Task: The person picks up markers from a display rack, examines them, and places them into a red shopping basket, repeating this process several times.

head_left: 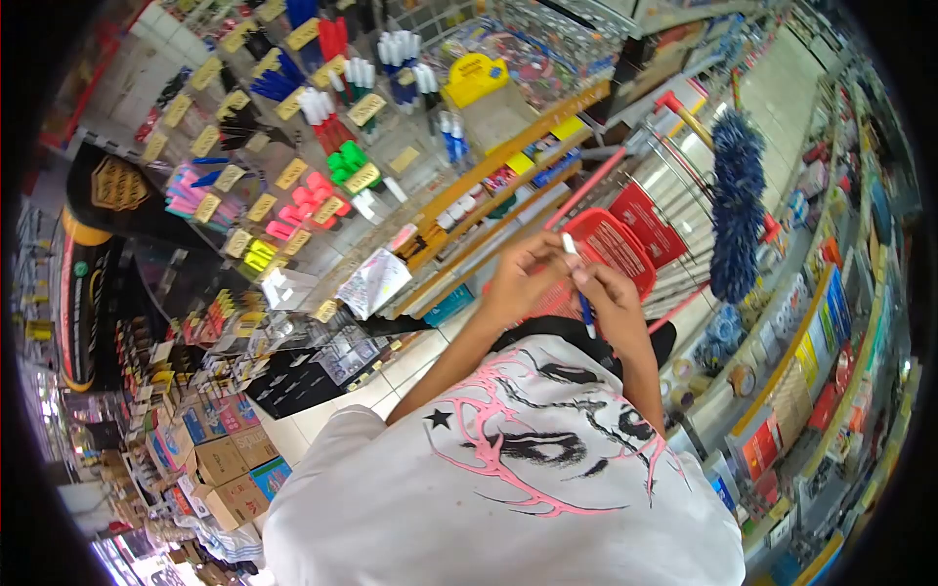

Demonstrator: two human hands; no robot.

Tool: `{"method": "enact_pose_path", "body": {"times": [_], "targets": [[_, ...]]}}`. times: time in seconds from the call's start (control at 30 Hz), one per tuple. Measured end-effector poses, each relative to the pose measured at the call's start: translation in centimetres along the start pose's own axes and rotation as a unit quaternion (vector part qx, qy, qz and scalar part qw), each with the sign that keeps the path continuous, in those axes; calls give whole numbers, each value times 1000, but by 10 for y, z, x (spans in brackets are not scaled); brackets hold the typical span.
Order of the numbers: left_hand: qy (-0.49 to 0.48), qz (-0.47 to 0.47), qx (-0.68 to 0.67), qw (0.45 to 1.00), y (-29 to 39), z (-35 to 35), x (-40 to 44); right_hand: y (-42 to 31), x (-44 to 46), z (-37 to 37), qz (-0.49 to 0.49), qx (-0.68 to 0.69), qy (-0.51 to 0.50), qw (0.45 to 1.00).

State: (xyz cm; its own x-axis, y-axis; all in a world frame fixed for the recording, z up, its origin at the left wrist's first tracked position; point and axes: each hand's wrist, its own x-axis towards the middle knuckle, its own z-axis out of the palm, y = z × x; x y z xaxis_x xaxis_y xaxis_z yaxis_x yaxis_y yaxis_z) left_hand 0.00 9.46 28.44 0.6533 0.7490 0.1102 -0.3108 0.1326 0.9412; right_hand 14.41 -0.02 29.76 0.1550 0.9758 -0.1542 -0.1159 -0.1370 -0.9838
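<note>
In front of my chest, both hands hold a slim marker pen (587, 311) with a white upper end and a blue lower part. My left hand (525, 272) is closed, its fingertips pinching around the white end. Curled around the middle of the pen is my right hand (608, 291), with the thumb uppermost. The fingers hide part of the barrel. Behind the hands is a shopping cart (674, 220) with a red child seat panel (614, 249).
A pen rack (405, 161) at the upper left carries markers and highlighters in several colours. A fluffy dark blue duster (738, 210) stands up from the cart. Stocked shelves (791, 361) line the right side. Cardboard boxes (233, 479) are stacked at the lower left.
</note>
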Motion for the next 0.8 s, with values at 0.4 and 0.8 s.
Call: {"method": "enact_pose_path", "body": {"times": [0.4,0.8], "targets": [[36,-7,-7,999,8,-5,4,1,1,0,-1,11,-16,1000],[102,11,-18,995,14,-29,10,1,-3,1,24,22,-17,999]]}}
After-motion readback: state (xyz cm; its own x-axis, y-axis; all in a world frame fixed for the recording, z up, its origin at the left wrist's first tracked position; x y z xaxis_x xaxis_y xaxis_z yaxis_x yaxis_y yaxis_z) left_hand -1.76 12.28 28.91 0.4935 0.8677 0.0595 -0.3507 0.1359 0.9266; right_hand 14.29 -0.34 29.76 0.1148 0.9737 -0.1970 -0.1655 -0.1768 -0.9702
